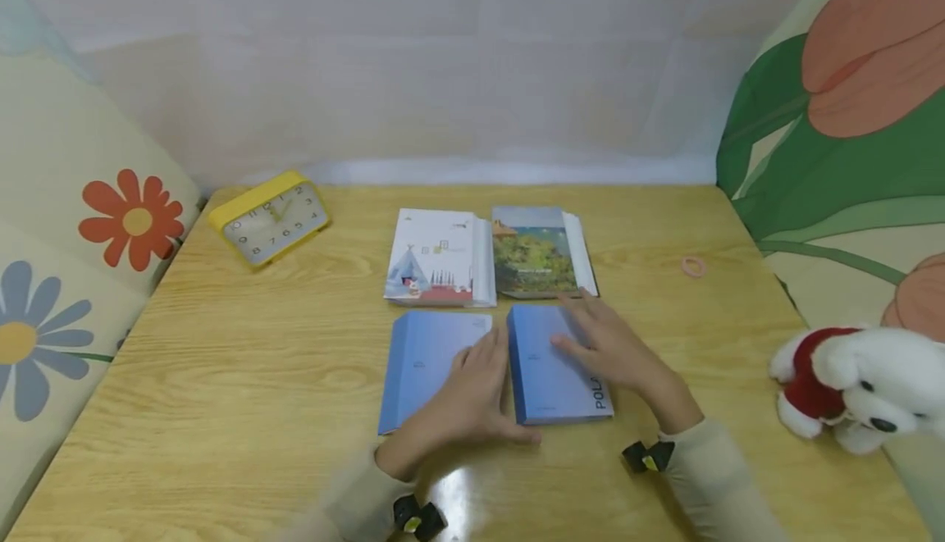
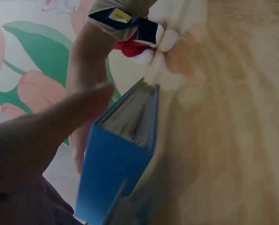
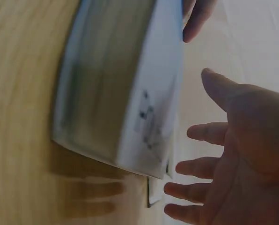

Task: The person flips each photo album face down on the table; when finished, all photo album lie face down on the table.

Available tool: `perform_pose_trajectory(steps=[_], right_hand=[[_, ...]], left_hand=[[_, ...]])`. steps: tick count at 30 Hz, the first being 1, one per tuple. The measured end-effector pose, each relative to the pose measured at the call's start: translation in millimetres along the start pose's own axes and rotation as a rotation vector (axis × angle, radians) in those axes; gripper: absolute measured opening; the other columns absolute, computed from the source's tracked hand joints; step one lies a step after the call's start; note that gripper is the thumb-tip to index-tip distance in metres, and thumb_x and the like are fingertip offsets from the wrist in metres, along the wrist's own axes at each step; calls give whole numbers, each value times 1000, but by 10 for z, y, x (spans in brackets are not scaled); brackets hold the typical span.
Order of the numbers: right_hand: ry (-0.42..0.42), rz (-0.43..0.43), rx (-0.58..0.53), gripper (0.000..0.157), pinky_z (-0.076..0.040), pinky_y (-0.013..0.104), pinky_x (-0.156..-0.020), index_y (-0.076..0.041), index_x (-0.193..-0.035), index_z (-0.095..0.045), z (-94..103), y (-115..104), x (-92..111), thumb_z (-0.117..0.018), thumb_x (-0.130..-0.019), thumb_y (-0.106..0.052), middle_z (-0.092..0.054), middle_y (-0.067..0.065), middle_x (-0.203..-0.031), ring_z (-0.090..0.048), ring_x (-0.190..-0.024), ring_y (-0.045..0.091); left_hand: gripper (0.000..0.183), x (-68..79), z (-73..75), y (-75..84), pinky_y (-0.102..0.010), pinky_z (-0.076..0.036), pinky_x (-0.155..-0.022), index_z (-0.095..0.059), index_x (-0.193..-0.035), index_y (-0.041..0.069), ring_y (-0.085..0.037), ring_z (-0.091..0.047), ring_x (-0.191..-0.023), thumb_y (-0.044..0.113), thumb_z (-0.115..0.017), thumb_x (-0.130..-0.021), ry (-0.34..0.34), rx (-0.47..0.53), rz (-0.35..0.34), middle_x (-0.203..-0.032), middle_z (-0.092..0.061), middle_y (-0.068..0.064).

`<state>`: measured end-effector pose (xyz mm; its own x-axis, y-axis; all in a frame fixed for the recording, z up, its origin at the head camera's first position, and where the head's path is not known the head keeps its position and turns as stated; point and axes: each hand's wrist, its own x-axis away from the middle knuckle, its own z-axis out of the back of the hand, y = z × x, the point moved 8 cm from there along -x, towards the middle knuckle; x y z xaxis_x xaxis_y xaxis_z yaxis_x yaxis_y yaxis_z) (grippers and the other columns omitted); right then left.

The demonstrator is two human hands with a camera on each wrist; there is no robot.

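Two thick blue books lie side by side near the front of the table. My left hand [image 1: 476, 390], fingers extended, is over the inner edge of the left blue book [image 1: 417, 374], by the gap between the two. Above the right part of the right blue book [image 1: 550, 370], lettered "POLA", my right hand [image 1: 616, 349] is spread. In the right wrist view, that hand's fingers [image 3: 207, 133] stand straight and apart beside the book's page edge [image 3: 106, 84]. The left wrist view shows the right book's blue spine [image 2: 113, 171] and its slightly fanned pages.
Behind the blue books lie a white illustrated book [image 1: 431, 259] and a book with a tree cover [image 1: 535, 259]. A yellow alarm clock [image 1: 273, 222] stands back left. To the right are a pink ring [image 1: 693, 266] and a white plush dog [image 1: 860, 386] in red.
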<state>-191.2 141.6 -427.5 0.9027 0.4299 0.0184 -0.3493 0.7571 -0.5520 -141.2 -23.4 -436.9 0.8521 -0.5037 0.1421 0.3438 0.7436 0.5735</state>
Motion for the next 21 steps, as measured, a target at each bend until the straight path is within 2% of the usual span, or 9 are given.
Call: perform_pose_trajectory(steps=[3, 8, 12, 17, 21], right_hand=[[-25, 8, -13, 70, -23, 65, -112, 0, -152, -37, -79, 11, 8, -58, -99, -42, -23, 33, -155, -24, -141, 51], [-39, -27, -36, 70, -26, 65, -111, -1, -151, -38, -147, 37, 31, -59, -98, -42, -24, 31, -156, -28, -140, 51], [-27, -41, -59, 70, -28, 66, -110, -4, -152, -37, -178, 38, 45, -58, -98, -43, -23, 29, -157, -29, -139, 50], [20, -37, -61, 68, -29, 67, -109, -5, -151, -40, -186, 21, 39, -61, -97, -40, -26, 29, -156, -31, -139, 50], [49, -45, -89, 63, -28, 69, -107, -12, -151, -43, -184, -8, 22, -61, -97, -39, -29, 28, -155, -32, -138, 50]], left_hand=[[142, -29, -110, 4, -58, -8, -118, -12, -155, -8, -41, -11, -148, 65, -86, -58, -5, -64, 29, -160, -12, -27], [131, -33, -198, 17, -61, -6, -117, -22, -153, -9, -43, -13, -147, 62, -85, -63, 13, -119, 43, -158, -20, -27], [123, -4, -193, 48, -63, -9, -116, -25, -151, -11, -45, -17, -146, 58, -84, -69, 64, -137, 27, -156, -26, -28], [117, 0, -184, 71, -65, -9, -116, -25, -150, -12, -46, -16, -146, 51, -85, -73, 90, -128, 14, -155, -30, -27], [114, 12, -189, 81, -65, -9, -115, -22, -150, -14, -46, -18, -145, 44, -85, -75, 90, -68, 2, -155, -26, -30]])
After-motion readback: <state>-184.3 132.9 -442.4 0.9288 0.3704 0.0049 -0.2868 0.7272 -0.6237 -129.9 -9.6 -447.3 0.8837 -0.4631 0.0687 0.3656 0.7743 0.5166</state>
